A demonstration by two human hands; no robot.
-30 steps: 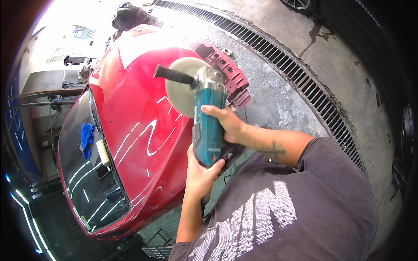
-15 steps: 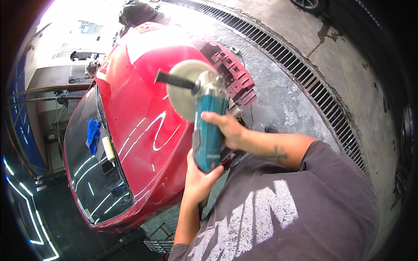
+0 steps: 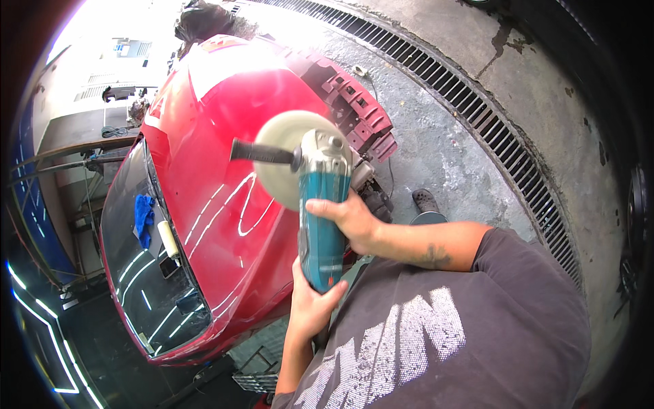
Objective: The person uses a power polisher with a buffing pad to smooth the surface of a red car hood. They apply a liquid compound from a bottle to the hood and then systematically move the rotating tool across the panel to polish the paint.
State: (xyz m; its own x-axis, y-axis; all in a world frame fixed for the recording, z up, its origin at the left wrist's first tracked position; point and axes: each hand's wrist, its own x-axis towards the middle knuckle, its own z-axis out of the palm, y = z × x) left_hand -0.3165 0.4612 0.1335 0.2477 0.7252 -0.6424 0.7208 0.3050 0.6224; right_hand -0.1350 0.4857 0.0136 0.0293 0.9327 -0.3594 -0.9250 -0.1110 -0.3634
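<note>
Both hands hold a teal power polisher (image 3: 323, 232) over the red car hood (image 3: 197, 177). My left hand (image 3: 315, 303) is closed round its rear end, near the red switch. My right hand (image 3: 349, 219) wraps round the middle of the body, thumb across the top. A round, pale polishing pad (image 3: 276, 133) sits under the metal head, smeared by motion. The black side handle (image 3: 262, 152) sticks out to the left, with no hand on it. Whether the pad touches the hood cannot be made out.
A blue cloth (image 3: 144, 219) and a pale yellow-capped bottle (image 3: 167, 238) lie by the windshield (image 3: 136, 273). The car's front is stripped, with a red bumper support (image 3: 364, 109) exposed. A drain grate (image 3: 470, 105) crosses the floor to the right. A black bag (image 3: 203, 24) stands far off.
The polisher and both hands have moved a little nearer to my body. My view has shifted slightly, and a dark shoe shows more fully on the floor.
</note>
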